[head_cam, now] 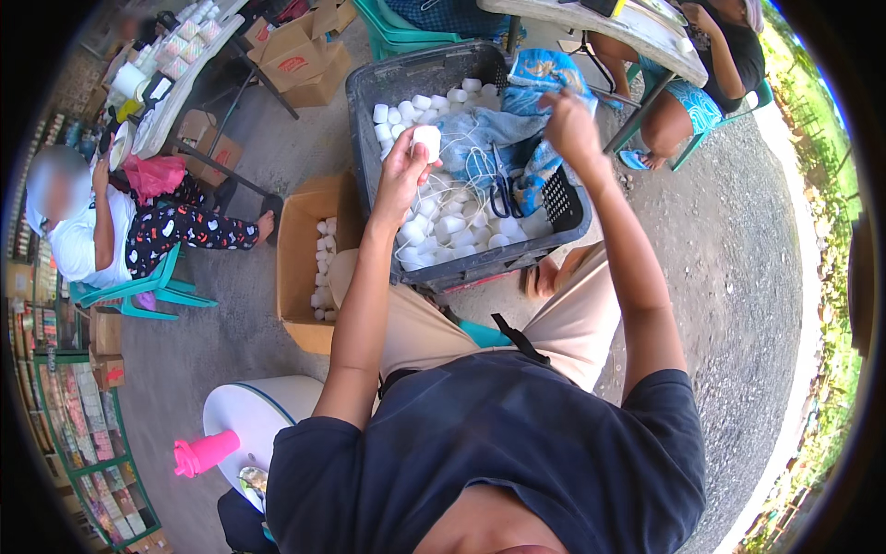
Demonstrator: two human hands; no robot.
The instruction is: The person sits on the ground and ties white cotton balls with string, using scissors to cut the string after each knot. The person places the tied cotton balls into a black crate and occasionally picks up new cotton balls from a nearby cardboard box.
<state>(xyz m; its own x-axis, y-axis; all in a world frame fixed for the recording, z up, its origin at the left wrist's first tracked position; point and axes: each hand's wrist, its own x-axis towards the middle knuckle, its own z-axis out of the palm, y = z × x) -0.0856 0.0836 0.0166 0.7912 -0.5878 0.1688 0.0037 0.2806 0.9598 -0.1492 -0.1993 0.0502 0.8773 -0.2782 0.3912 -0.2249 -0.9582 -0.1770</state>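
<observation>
My left hand (405, 170) holds a small white cylindrical piece (426, 143) between thumb and fingers, above a black plastic crate (477, 266). My right hand (573, 131) is raised over the crate's right side, blurred, with its fingers bent; whether it holds anything cannot be made out. Many similar white pieces (450, 225) fill much of the crate. Among them lie loose white cords (471, 156), a pair of scissors with dark handles (504, 194), and a blue patterned cloth (543, 76) draped over the far right side.
An open cardboard box (294, 277) with more white pieces stands left of the crate. A pink tumbler (208, 453) is on a white round surface (242, 408). Co-workers sit at tables (208, 62) on the left and upper right (623, 31). Cardboard cartons (304, 66) stand behind.
</observation>
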